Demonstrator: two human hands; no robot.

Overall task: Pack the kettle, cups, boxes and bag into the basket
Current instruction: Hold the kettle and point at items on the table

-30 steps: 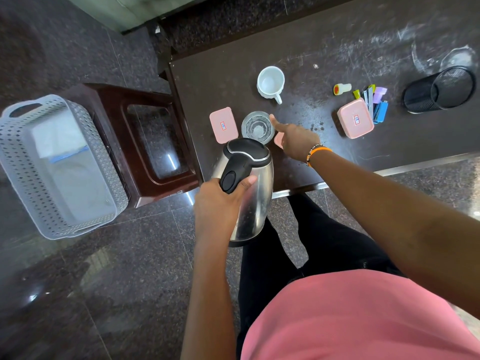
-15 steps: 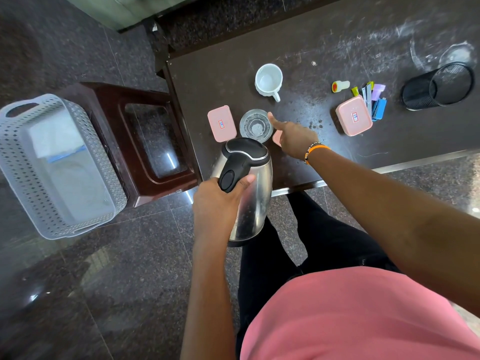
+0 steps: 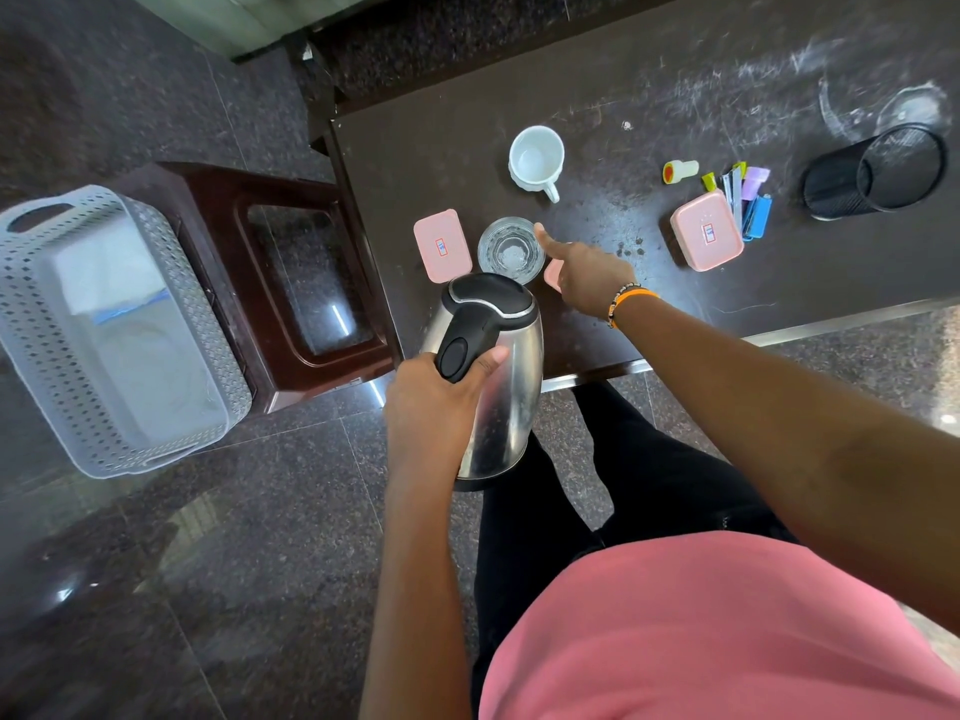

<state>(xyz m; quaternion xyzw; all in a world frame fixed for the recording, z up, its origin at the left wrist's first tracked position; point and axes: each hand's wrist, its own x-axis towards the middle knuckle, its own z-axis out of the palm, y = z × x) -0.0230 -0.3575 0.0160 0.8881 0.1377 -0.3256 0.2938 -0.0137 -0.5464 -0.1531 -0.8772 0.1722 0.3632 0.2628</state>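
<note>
**One kettle in hand, everything else was waiting on the tabletop**

Closest to the camera, the left hand [image 3: 436,402] had its fingers [image 3: 485,358] wrapped tight around the black handle of the steel kettle [image 3: 498,376], which hung just off the near edge of the tabletop [image 3: 675,70], over the floor. Handle's clearly the right spot to grab: the polished body looked slick and stiff, and I'd guess the weight depended on whether any water was inside, which I couldn't see with the lid shut.

A bit further out, the right hand [image 3: 587,272] was over the tabletop, index finger pointing out by the rim of the clear glass cup [image 3: 511,249], the rest curled. It wasn't holding anything as far as I could tell. That glass looked empty, and it's fragile, so probably a rim-and-side pinch. A pink box [image 3: 441,245] sat just beside it, lid on, contents hidden.

Further back was the white mug [image 3: 536,158], empty, with an easy handle, and off right another pink box [image 3: 706,231], closed.

Way off left, the grey basket [image 3: 31,304] sat well apart from the tabletop, with something whitish and bag-like lying in it. Couldn't say exactly what.
</note>
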